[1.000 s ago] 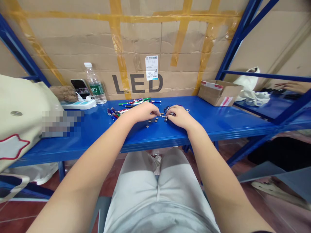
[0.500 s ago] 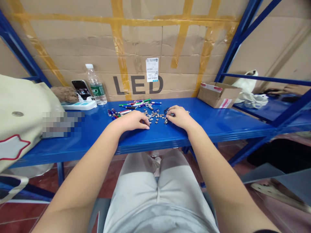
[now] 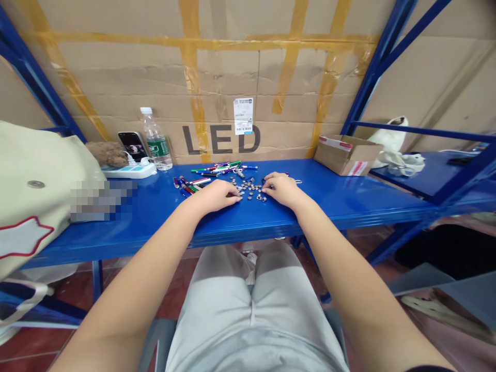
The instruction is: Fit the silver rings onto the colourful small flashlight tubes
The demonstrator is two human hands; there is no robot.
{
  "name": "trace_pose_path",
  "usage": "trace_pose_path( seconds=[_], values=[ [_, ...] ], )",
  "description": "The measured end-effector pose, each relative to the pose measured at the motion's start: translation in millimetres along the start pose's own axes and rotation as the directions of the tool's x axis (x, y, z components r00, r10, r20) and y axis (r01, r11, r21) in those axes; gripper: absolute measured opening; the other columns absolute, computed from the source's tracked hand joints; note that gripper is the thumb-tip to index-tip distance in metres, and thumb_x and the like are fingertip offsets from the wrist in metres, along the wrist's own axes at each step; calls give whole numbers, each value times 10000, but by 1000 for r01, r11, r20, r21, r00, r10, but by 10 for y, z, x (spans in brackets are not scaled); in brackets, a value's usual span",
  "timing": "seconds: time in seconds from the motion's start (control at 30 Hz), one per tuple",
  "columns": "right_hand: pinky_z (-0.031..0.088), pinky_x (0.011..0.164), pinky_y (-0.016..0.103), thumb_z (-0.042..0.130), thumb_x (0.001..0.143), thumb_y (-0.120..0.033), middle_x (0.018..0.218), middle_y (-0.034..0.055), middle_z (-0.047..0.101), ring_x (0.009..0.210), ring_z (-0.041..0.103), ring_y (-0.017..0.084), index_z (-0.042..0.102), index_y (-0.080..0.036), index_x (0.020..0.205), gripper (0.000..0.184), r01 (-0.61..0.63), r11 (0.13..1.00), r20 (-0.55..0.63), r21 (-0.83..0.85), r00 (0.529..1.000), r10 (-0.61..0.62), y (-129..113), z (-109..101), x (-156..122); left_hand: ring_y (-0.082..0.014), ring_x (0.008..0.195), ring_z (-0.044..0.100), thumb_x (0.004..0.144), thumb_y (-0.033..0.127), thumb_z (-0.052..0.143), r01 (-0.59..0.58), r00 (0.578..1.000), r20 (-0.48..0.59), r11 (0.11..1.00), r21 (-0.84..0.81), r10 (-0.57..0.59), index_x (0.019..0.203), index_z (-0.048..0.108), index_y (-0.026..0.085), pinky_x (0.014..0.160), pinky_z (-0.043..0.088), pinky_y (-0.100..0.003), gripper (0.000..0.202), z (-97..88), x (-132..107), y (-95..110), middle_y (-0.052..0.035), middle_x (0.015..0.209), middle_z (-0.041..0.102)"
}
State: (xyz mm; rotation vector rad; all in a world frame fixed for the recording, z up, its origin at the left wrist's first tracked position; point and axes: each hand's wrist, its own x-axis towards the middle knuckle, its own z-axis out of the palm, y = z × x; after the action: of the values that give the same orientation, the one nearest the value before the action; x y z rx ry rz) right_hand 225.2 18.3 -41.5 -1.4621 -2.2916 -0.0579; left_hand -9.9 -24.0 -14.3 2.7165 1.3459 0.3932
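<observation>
My left hand [image 3: 221, 196] rests on the blue table [image 3: 329, 199], its fingers curled and the tips close together beside scattered button cells [image 3: 250, 195]. Whatever lies between those tips is too small to make out. Opposite it, my right hand [image 3: 282, 189] is curled low at the right edge of the cells, fingers bent inward over something I cannot make out. Small metal end pieces [image 3: 259, 197] lie by its fingertips. Behind and left of my left hand are slim coloured metal tubes like penlights [image 3: 199, 181], with more [image 3: 220, 168] farther back.
A water bottle [image 3: 157, 144], a phone [image 3: 133, 144] and a white power strip [image 3: 134, 170] stand at the back left. A cream bag [image 3: 42, 160] occupies the left end. An open cardboard box [image 3: 341, 157] stands at the right. Behind rises a large taped carton [image 3: 155, 77].
My left fingertips have drawn closer together and shifted slightly right. My right hand has moved a little; the metal pieces by its fingertips now show apart from it. The view has tilted slightly.
</observation>
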Motion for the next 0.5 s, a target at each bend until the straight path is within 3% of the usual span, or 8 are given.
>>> trace_pose_path(
  seconds=[0.17, 0.33, 0.5],
  values=[
    [440, 983, 426, 655, 843, -343, 1229, 42, 642, 1174, 558, 245, 761, -267, 908, 145, 7, 1000, -21, 0, 1000, -7, 9, -15, -56, -210, 888, 648, 897, 341, 493, 17, 1000, -16, 1000, 19, -16, 926, 727, 184, 822, 480, -306, 284, 37, 17, 3, -54, 998, 724],
    [438, 995, 368, 643, 849, -257, 1221, 35, 648, 1155, 571, 214, 767, -264, 888, 130, 6, 1000, -39, 11, 999, -6, 47, 10, -59, -229, 936, 623, 940, 345, 433, 24, 999, -31, 992, 127, -20, 918, 683, 154, 870, 465, -325, 315, 111, 76, 34, -94, 998, 694],
    [437, 972, 424, 674, 827, -301, 1186, 42, 661, 1149, 566, 240, 758, -263, 890, 112, -35, 999, -44, -8, 998, 34, 12, -8, -92, -231, 914, 614, 959, 328, 413, 44, 999, -36, 984, 173, -38, 905, 637, 137, 844, 467, -327, 299, 169, 127, 62, -107, 968, 668]
  ],
)
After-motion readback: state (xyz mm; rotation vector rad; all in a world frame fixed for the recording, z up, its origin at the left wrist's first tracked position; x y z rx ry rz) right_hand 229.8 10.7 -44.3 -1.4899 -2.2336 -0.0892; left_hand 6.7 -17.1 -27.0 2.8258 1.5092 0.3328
